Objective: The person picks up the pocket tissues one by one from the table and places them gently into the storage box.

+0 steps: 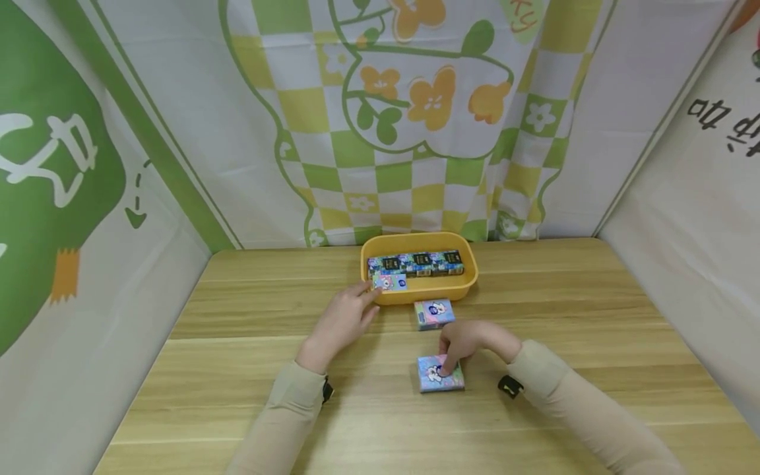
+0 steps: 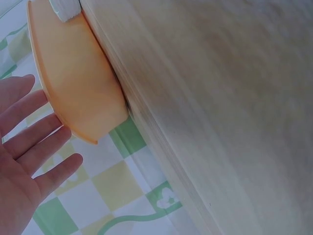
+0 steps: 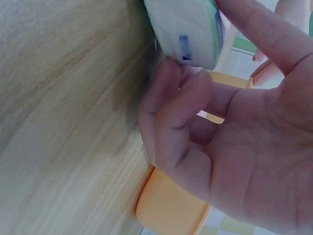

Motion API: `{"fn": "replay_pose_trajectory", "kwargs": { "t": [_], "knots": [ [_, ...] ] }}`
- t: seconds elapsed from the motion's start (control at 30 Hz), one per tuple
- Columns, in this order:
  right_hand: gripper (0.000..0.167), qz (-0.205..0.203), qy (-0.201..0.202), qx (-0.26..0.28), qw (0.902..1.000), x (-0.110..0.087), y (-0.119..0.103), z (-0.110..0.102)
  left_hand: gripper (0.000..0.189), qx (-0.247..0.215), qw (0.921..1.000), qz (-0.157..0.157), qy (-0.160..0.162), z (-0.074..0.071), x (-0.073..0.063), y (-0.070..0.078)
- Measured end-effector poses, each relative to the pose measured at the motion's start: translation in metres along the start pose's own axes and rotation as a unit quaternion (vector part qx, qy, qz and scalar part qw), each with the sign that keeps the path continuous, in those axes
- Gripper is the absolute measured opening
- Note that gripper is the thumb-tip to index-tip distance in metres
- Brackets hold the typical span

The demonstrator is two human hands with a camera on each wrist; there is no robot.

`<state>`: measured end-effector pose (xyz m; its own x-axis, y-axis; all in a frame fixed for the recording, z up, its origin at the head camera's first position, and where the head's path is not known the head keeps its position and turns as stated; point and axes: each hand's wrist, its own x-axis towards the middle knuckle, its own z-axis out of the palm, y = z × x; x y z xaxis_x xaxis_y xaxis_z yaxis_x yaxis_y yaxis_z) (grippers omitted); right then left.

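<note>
The right hand grips the nearest pocket tissue pack, which lies on the table. Its thumb is on the patterned top, and in the right wrist view its curled fingers are against the white wrapped side. Just beyond lies another pink and blue tissue pack. At the front left of a yellow plastic basket, the left hand rests its fairly straight fingers by the rim. Those fingertips are beside a pink and blue pack inside the basket; the left wrist view shows the palm holding nothing.
Several dark blue packs with black labels line the back of the basket. The wooden table reaches to a green and white checked curtain behind it. Printed fabric walls stand at both sides.
</note>
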<state>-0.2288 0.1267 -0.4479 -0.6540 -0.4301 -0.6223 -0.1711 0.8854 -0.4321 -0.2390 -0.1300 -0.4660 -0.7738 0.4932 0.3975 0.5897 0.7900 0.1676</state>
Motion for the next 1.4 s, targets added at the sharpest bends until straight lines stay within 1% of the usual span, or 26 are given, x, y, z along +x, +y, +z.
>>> {"fn": "replay_pose_trajectory", "kwargs": {
  "t": [0.1,0.3,0.47,0.6,0.73,1.0,1.17,1.23,1.4],
  "knots": [
    [0.022,-0.005,0.004,0.0,1.0,0.0,0.0,-0.001,0.035,0.003,1.0,-0.002,-0.002,0.0,0.001,0.0],
    [0.027,-0.009,0.013,0.023,0.9996,0.0,0.0,-0.005,0.036,0.005,1.0,-0.004,-0.007,-0.001,0.001,0.0],
    [0.028,-0.026,0.029,0.033,0.9987,0.0,0.002,-0.007,0.036,-0.001,1.0,-0.005,-0.005,-0.002,0.0,0.0],
    [0.029,-0.037,0.037,0.057,0.997,0.0,0.004,-0.007,0.036,-0.003,1.0,-0.007,-0.005,-0.002,-0.001,0.0],
    [0.03,-0.035,0.04,0.075,0.9958,0.0,0.004,-0.007,0.036,0.0,1.0,-0.005,-0.005,-0.001,-0.001,0.0],
    [0.029,-0.045,0.039,0.082,0.9948,-0.003,0.006,-0.01,0.035,0.009,1.0,0.0,0.004,0.001,-0.003,0.0],
    [0.029,-0.049,0.044,0.091,0.9937,-0.007,0.007,-0.015,0.035,0.005,0.9999,0.005,0.007,0.002,-0.003,-0.001],
    [0.029,-0.05,0.051,0.092,0.9932,-0.009,0.007,-0.018,0.035,0.002,1.0,0.006,0.006,0.002,-0.003,-0.001],
    [0.03,-0.059,0.084,0.065,0.9926,-0.012,0.009,-0.028,0.035,-0.002,1.0,0.0,-0.001,0.001,-0.001,-0.001]
  ]
}}
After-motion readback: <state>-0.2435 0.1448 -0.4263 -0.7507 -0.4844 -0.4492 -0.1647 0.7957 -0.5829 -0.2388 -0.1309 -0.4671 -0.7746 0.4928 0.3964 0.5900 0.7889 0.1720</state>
